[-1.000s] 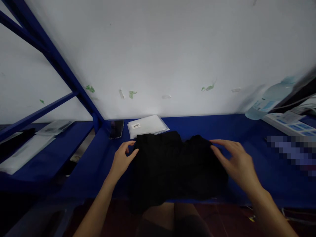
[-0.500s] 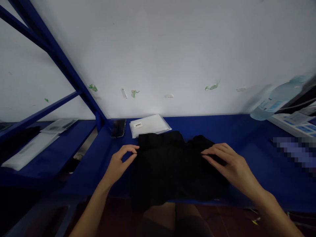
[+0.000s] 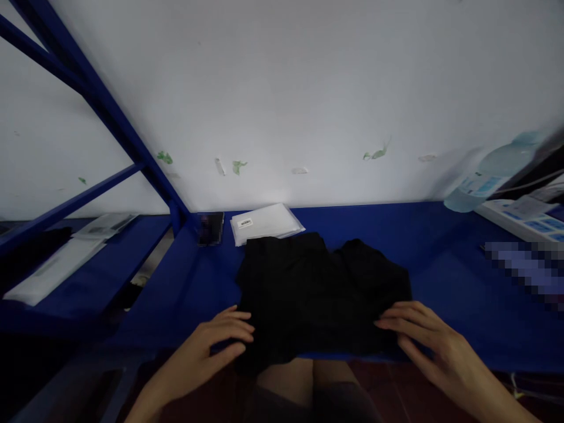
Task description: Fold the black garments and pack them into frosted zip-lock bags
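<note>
A black cloth garment (image 3: 308, 294) lies spread on the blue table, its lower left part hanging over the front edge; its exact kind is hard to make out. My left hand (image 3: 215, 346) rests at the garment's lower left edge, fingers apart and fingertips touching the cloth. At the lower right edge, my right hand (image 3: 423, 335) lies with its fingers stretched over the fabric and the thumb apart. Neither hand grips the cloth.
Behind the garment lie white plastic packets with a barcode label (image 3: 268, 223) and a phone (image 3: 210, 228). To the right stand a large clear bottle (image 3: 489, 176) and a white-and-blue box (image 3: 524, 220). A blue metal frame (image 3: 132, 147) rises at left beside another table with white packaging (image 3: 57, 267).
Both hands have moved down toward the front edge, along the garment's sides. The pinched fingers have spread apart, and the cloth's left and right edges have shifted slightly.
</note>
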`<state>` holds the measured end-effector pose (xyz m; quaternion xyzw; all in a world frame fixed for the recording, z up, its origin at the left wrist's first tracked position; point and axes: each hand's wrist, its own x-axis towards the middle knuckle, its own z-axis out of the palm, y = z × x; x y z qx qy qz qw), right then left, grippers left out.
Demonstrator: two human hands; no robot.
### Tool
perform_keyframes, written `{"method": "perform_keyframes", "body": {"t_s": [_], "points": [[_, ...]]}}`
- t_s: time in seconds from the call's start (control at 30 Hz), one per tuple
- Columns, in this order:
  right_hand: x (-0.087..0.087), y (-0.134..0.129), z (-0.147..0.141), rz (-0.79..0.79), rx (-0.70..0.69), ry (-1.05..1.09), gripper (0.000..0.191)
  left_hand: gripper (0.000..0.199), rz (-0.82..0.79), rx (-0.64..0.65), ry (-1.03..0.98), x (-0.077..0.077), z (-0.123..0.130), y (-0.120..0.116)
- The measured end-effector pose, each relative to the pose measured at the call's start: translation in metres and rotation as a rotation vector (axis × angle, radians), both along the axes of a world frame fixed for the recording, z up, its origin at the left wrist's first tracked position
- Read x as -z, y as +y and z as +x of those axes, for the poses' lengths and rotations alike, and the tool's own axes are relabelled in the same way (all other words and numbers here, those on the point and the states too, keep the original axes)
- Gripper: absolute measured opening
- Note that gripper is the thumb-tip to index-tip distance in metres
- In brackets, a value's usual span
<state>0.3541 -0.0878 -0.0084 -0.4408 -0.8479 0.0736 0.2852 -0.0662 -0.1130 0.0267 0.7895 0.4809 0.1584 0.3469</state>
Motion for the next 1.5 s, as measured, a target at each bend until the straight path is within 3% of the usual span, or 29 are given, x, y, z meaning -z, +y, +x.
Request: {"method": "perform_keyframes", "body": {"t_s": [0.17, 0.27, 0.43, 0.7, 0.83, 0.97, 1.07, 1.2, 1.33, 1.5], "points": [[-0.017, 0.019, -0.021, -0.043, 0.209, 0.197, 0.02, 0.025, 0.376, -0.262, 0.109, 0.013, -0.009, 0.037], [-0.022, 0.04, -0.043, -0.153, 0.245, 0.253, 0.021, 0.034, 0.465, -0.252, 0.227, 0.02, -0.012, 0.058], [-0.021, 0.066, -0.074, -0.334, 0.126, 0.238, 0.02, 0.035, 0.499, -0.195, 0.257, 0.023, -0.007, 0.072], [-0.021, 0.067, -0.081, -0.376, 0.053, 0.174, 0.019, 0.02, 0.454, -0.205, 0.177, 0.021, -0.002, 0.076], [-0.034, 0.081, -0.08, -0.485, 0.057, 0.372, 0.02, 0.017, 0.393, -0.303, 0.049, 0.01, 0.0, 0.085], [-0.044, 0.111, -0.087, -0.671, 0.089, 0.714, 0.026, 0.019, 0.174, -0.486, -0.273, -0.007, 0.007, 0.11], [-0.045, 0.125, -0.09, -0.622, 0.053, 0.907, 0.034, 0.03, 0.144, -0.572, -0.536, -0.011, 0.015, 0.127], [-0.039, 0.119, -0.071, -0.415, 0.063, 0.684, 0.034, 0.039, 0.269, -0.583, -0.461, 0.001, 0.021, 0.127], [-0.031, 0.097, -0.031, -0.192, 0.062, 0.275, 0.02, 0.035, 0.389, -0.395, -0.122, 0.015, 0.025, 0.103], [-0.02, 0.08, 0.01, -0.056, 0.001, -0.014, 0.025, 0.062, 0.376, -0.148, 0.204, 0.026, 0.037, 0.065]]}}
